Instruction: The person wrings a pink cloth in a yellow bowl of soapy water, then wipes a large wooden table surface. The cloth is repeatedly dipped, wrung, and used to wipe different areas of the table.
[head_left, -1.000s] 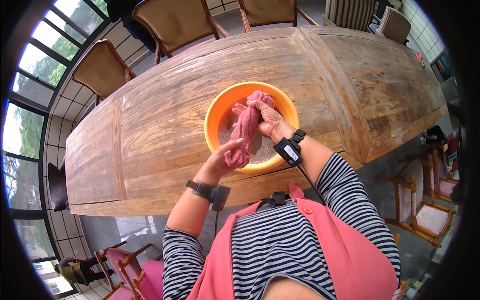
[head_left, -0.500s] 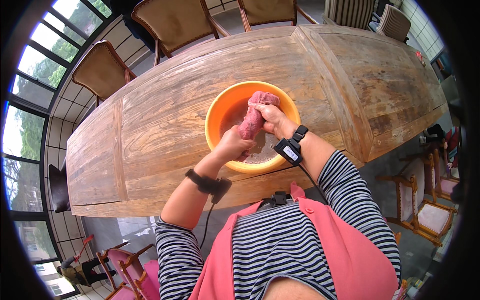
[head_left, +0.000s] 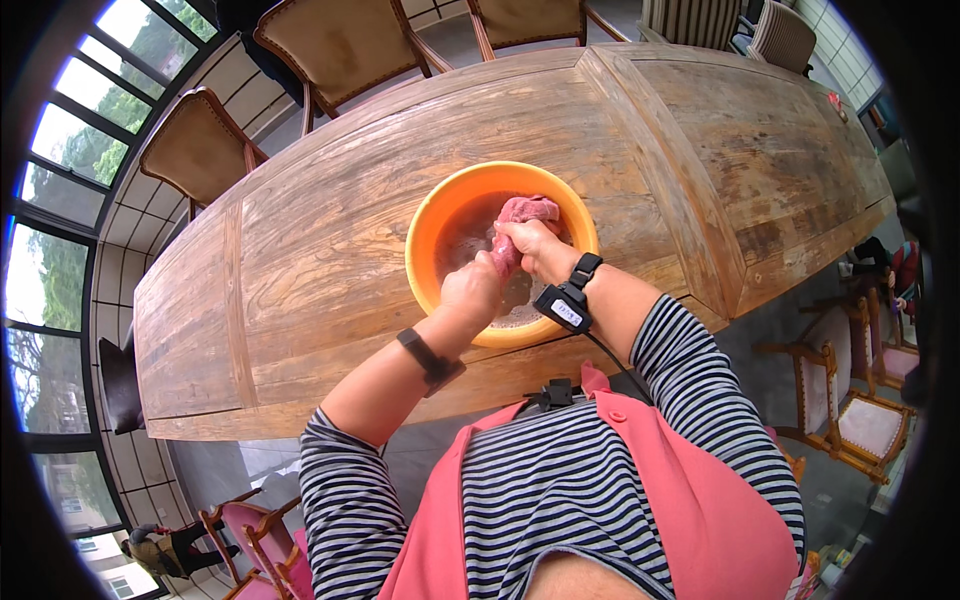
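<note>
Tall dark-framed windows [head_left: 50, 270] are lining the left side of the room, and a brown chair [head_left: 205, 145] is standing between them and the long wooden desk [head_left: 330, 260]. On the desk, an orange basin [head_left: 424, 250] is holding cloudy, sudsy water [head_left: 465, 235]. The left hand [head_left: 473, 292] is closing in a fist around the lower-left end of a pink cloth [head_left: 530, 209]; that end is hiding inside the fist. The cloth is lying between the two hands, over the basin, its long axis running from lower left to upper right. The right hand [head_left: 540, 248] is clamping it higher up, just beside the left, and is sitting nearer the bunched upper end, which is sticking out beyond the grip. Whether the cloth is touching the water, I cannot tell. A black band [head_left: 428, 360] is circling the left wrist; a black box [head_left: 565, 307] at the right wrist is carrying a white label [head_left: 569, 312] with small dark marks. No brand is showing clearly. Farther right, a wooden chair [head_left: 868, 432] with a pale seat is standing beyond the desk.
</note>
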